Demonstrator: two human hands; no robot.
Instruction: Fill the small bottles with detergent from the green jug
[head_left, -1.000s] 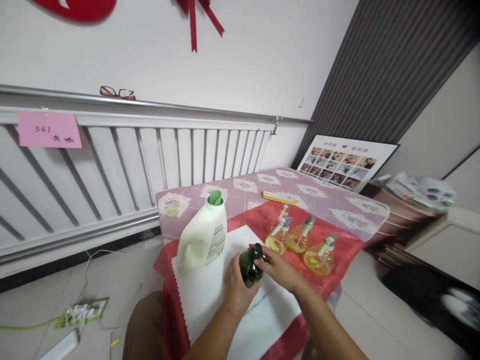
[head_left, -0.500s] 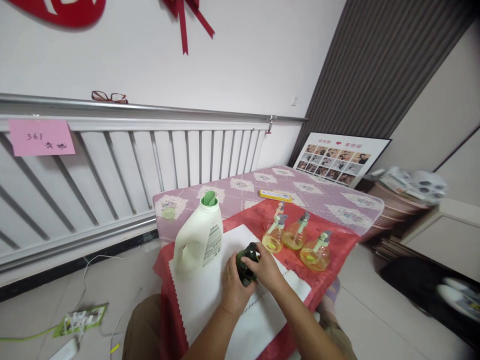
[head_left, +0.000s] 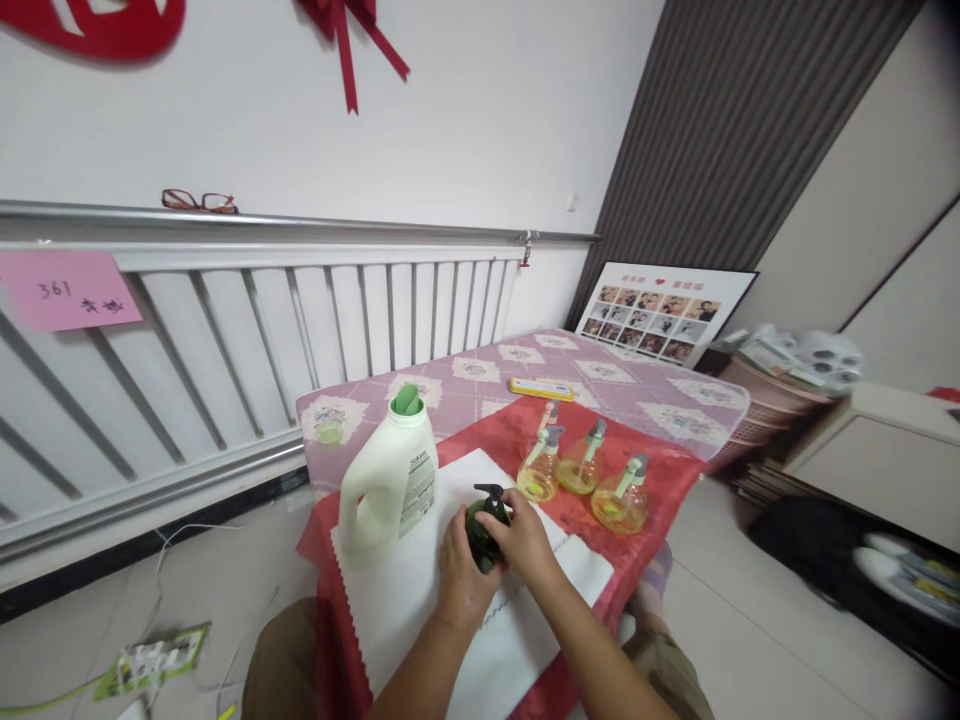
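Note:
Both my hands are on a dark green pump bottle (head_left: 484, 548) with a black pump head, over a white cloth. My left hand (head_left: 459, 570) wraps round the bottle's body from the left. The fingers of my right hand (head_left: 521, 540) close round the collar below the black nozzle, which points left. To the left stands a large cream jug (head_left: 390, 480) with its green neck uncovered. A pale green cap (head_left: 328, 432) lies behind it on the purple tablecloth. On the right, several clear glass bottles (head_left: 621, 505) with pump-like tops hold yellow liquid.
The white cloth (head_left: 420, 620) lies over a red cloth (head_left: 667, 470) on the table. A yellow-edged flat case (head_left: 541, 389) is further back. A white radiator (head_left: 375, 310) runs along the wall. A power strip (head_left: 154, 660) with cables is on the floor at left.
The pump head has turned, so its nozzle now shows sideways, pointing left. My right hand has shifted its grip slightly around the collar. The whole view has moved a little to the right.

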